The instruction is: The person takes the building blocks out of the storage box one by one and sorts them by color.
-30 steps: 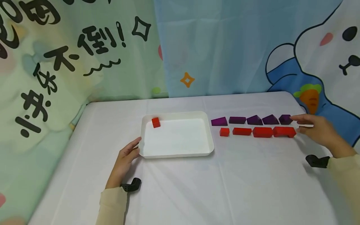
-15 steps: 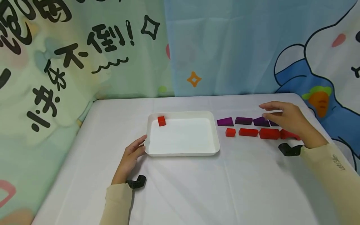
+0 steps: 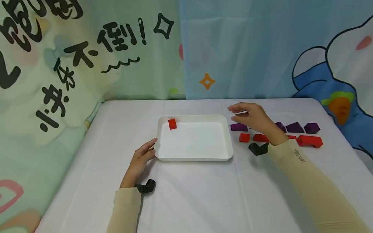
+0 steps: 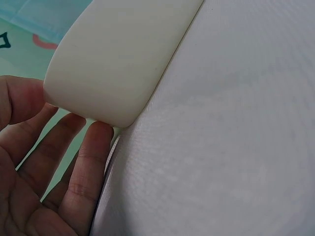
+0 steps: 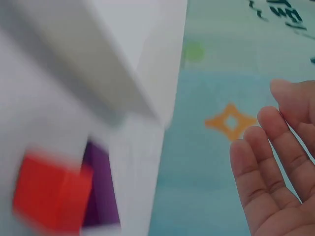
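A white tray (image 3: 195,142) lies on the table, with one small red cube (image 3: 172,124) in its far left corner. My left hand (image 3: 140,161) touches the tray's left wall with its fingertips; close up in the left wrist view, the fingers (image 4: 88,182) are extended against the tray's end. Over the near end of the block rows, just right of the tray, hovers my right hand (image 3: 254,119). Its fingers (image 5: 253,184) are loosely extended with nothing held, as the right wrist view shows. Beneath it are a purple block (image 3: 239,127) and a second red cube (image 3: 244,138).
The rows continue rightward with several purple blocks, among them a faceted one (image 3: 312,128), and red ones ending in a notched red block (image 3: 310,141). The right hand and forearm hide part of both rows. A printed cloth backdrop (image 3: 239,48) hangs behind the white table.
My right hand has swept left along the rows, from their right end to beside the tray. The left hand stays at the tray. The head view has turned slightly.
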Tool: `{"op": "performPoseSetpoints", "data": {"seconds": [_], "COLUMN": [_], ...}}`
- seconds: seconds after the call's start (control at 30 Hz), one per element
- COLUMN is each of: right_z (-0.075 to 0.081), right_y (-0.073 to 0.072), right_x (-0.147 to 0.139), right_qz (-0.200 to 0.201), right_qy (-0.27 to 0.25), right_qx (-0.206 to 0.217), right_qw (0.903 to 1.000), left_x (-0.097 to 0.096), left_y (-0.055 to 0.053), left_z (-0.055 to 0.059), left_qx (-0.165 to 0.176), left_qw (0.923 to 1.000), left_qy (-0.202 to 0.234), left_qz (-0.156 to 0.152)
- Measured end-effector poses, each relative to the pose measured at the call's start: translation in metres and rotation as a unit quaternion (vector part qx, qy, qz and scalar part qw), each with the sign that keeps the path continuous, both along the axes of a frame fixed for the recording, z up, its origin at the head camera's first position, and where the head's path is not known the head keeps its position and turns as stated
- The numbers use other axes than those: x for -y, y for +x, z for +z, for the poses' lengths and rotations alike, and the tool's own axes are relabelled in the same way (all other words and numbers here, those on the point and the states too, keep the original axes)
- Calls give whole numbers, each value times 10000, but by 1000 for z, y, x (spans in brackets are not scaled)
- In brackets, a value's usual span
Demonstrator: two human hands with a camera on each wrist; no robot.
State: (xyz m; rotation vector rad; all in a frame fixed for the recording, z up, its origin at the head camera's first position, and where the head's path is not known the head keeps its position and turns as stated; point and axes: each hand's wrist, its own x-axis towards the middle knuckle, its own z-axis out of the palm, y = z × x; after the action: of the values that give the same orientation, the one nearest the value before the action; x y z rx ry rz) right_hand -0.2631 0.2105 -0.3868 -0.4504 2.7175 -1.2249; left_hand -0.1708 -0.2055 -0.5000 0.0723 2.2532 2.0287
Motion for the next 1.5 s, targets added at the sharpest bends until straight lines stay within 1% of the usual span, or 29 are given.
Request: {"op": "performPoseSetpoints", "data": {"seconds": [0.17,0.37,0.47,0.6,0.77,1.0,1.07,1.17,1.3,1.4,1.5], "right_z": [-13,-32,-39,-46,-54,-65,-68,-71,-73,-74,-74], "right_y": [-13,-25,-29,-35,-43,-49,-52,-53,-53,-52,-50], "right_x": [34,69,84,102,124,156,166,180,196,201,202], "right_qz": [356,474,586,685,646,709,690,645,344,101,50], "right_qy": [-416,-746,-837,-906,-909,-867,-815,-669,-415,-295,-218], "right_qx": [57,317,295,293,530,715,711,568,412,401,423], "right_qw": [9985,9956,9943,9931,9924,9911,9917,9941,9977,9987,9989], "left_x": [0,-2,-2,-2,-3,-3,-1,1,4,4,5], "left_y": [-1,-3,-5,-7,-7,-8,-8,-8,-8,-8,-8], "left_z": [0,1,1,0,-1,-1,-2,-3,-5,-5,-5], "left_qx": [10,22,34,27,35,12,8,-12,-41,-39,-23], "left_qw": [10000,9999,9998,9998,9999,9996,9995,9996,9997,9998,9999], "left_qy": [-31,-113,-163,-127,-107,-201,-221,-192,-124,-59,15], "left_qz": [22,102,144,164,129,192,204,212,220,188,153]}}
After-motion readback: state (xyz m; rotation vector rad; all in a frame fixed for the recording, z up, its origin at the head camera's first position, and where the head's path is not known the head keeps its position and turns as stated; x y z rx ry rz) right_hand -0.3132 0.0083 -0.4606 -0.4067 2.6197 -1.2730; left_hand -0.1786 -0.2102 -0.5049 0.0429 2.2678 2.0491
